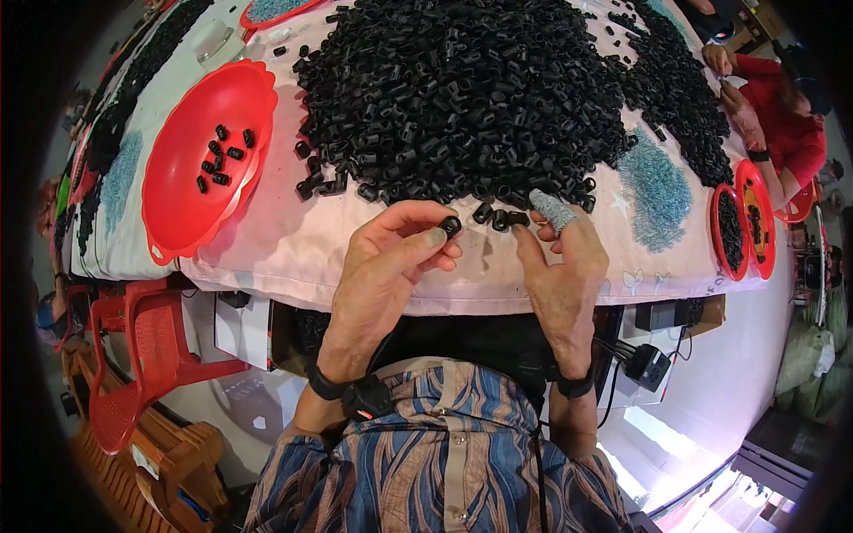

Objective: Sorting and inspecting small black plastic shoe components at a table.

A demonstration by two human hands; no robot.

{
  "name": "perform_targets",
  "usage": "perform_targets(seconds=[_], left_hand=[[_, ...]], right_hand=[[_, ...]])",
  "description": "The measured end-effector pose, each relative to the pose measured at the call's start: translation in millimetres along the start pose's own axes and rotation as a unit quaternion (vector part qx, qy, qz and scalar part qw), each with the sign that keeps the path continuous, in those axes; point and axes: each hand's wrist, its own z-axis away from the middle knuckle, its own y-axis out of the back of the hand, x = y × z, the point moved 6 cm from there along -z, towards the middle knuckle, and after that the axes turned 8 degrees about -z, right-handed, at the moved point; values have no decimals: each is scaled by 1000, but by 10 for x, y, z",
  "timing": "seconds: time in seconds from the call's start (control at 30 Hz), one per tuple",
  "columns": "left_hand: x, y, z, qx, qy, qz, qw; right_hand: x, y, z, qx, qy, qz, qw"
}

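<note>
My left hand (391,253) pinches a small black hollow plastic piece (451,226) between thumb and fingers, its round opening showing. To its right, my right hand (564,271) reaches down to the cloth with thumb and index finger apart. A grey-blue wrap (553,210) covers one of its fingers. By those fingertips several loose black pieces (499,219) lie at the near edge of a large heap of black plastic pieces (462,107). Whether the right thumb presses on one of them is hard to see.
A red scalloped tray (169,209) with several black pieces stands on the left of the pink cloth (258,280). Right of the heap lies a patch of fine silvery-blue bits (653,191). Red dishes (721,253) sit at the right edge, near another person (786,133) in red.
</note>
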Motion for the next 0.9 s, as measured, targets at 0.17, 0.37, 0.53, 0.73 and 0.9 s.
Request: perform_targets(seconds=[0.17,0.37,0.53,0.73,0.9], left_hand=[[-2,-3,-1,-2,4,-1,1000],[18,-27,10,1,8,-6,1000],[-3,-30,7,6,6,-9,1000],[-8,-30,1,1,9,-5,1000],[-2,-24,1,-5,3,-2,1000]], right_hand=[[-128,-106,42,-23,16,-36,999],[-51,-32,47,0,-57,-80,995],[-149,-77,-117,13,48,-18,999],[-249,-245,-161,-36,135,-1,990],[-232,-212,-75,-45,130,-6,990]])
